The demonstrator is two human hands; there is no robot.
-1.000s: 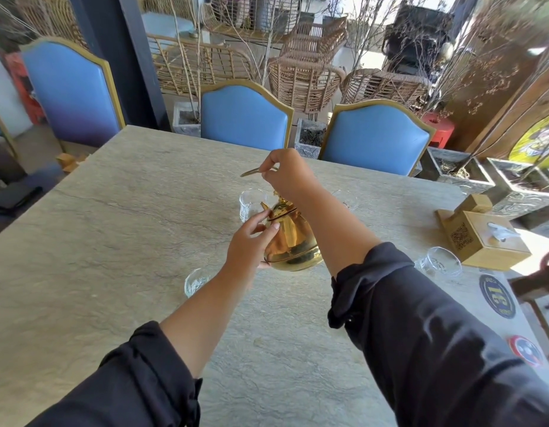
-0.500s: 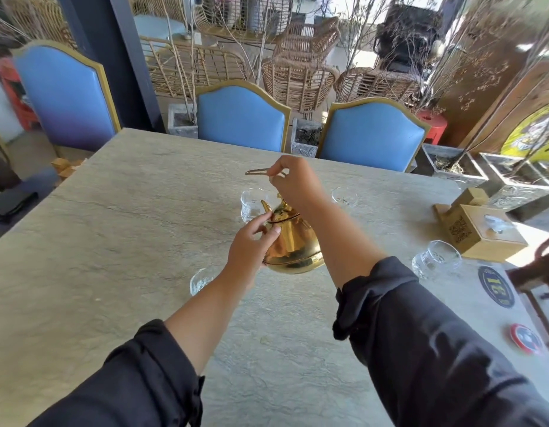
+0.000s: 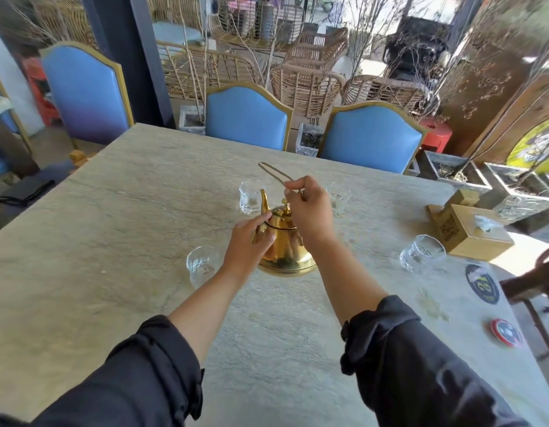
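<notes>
A golden teapot (image 3: 285, 251) stands mid-tabletop (image 3: 113, 241) among small glass tumblers, seemingly being readied for pouring by a person in dark sleeves. The right hand (image 3: 310, 208) has its grip closed in a pinch on the thin wire handle (image 3: 273, 172), which stands above the lid. The left hand (image 3: 248, 245) curls round the pot's shoulder beside the spout (image 3: 264, 200), which points toward the far tumbler (image 3: 250, 197). The next move likely calls for a steady lift and a tilt toward that glass.

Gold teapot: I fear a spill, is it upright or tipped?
Upright: the gold teapot has its lid knob on top and spout pointing up. The right hand grips its wire handle; the left hand holds its side.
</notes>
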